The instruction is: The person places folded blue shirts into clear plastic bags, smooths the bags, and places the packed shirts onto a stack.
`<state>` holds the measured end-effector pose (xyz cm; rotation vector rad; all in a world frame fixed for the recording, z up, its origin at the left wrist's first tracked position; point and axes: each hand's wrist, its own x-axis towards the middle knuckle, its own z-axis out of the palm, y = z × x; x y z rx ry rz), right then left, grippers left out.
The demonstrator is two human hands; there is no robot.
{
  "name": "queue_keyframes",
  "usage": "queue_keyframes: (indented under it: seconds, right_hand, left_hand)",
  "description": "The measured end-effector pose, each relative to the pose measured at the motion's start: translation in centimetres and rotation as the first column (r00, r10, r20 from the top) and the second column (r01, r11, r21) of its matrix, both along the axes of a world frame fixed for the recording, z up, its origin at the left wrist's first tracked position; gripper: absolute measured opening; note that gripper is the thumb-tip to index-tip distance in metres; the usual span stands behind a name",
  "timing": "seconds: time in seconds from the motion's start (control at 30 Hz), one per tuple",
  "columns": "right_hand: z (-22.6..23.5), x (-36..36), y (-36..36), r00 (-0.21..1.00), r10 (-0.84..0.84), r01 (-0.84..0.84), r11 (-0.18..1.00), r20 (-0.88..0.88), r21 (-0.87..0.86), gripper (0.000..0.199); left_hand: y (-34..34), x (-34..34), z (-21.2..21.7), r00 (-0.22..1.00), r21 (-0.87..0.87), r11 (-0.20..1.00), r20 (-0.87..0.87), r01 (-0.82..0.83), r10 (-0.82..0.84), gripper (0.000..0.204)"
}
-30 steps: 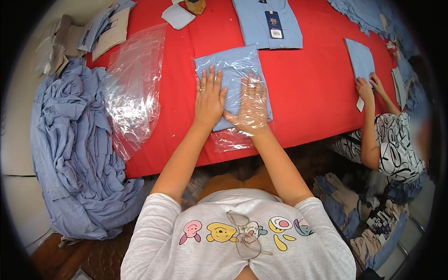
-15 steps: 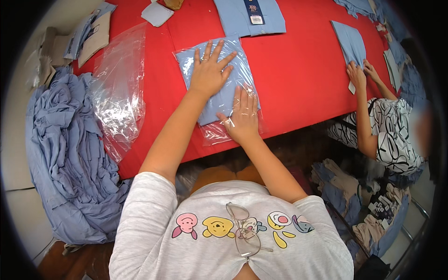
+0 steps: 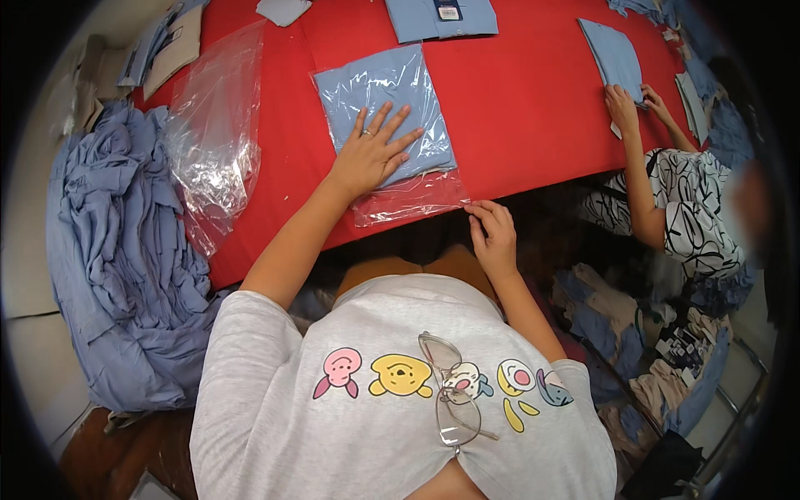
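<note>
A worker's left hand rests flat, fingers spread, on a folded blue shirt inside a clear bag at the near edge of a red table, while the right hand pinches the bag's near right corner. To the left lie loose plastic and a heap of blue cloth; beyond sits a tagged shirt. At right, a co-worker's hands hold a folded garment.
</note>
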<state>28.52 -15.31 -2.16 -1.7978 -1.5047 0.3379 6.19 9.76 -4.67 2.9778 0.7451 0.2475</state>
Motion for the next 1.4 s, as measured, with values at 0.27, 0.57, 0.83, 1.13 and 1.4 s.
queue_keyframes:
  seconds: [0.27,0.57,0.83,1.13,1.4]
  right_hand:
    - [-0.2,0.6,4.4,0.998,-0.002,-0.008,0.984,-0.056,-0.177,0.024]
    - [-0.4,1.7,4.6,0.971,0.222,-0.209,0.969,0.092,-0.132,0.012]
    - [0.7,2.3,2.2,0.902,0.351,-0.361,0.933,0.252,-0.005,0.014]
    - [0.5,2.0,0.8,0.895,0.34,-0.352,0.936,0.289,-0.01,0.031]
    - [0.5,-7.9,8.3,0.881,0.448,-0.428,0.892,0.151,-0.147,0.033]
  left_hand:
    - [-2.1,1.0,2.9,0.998,-0.1,0.995,-0.057,0.02,-0.026,0.066]
    - [-3.6,2.2,0.1,0.999,-0.052,0.998,-0.022,0.039,-0.04,0.059]
    - [-3.4,2.1,-0.1,0.998,-0.01,0.998,-0.007,0.054,-0.054,0.061]
    - [-3.3,1.9,0.0,0.999,-0.107,0.994,0.033,0.0,0.003,0.059]
    - [2.5,-0.3,3.1,0.955,-0.243,0.953,0.187,-0.183,0.231,0.058]
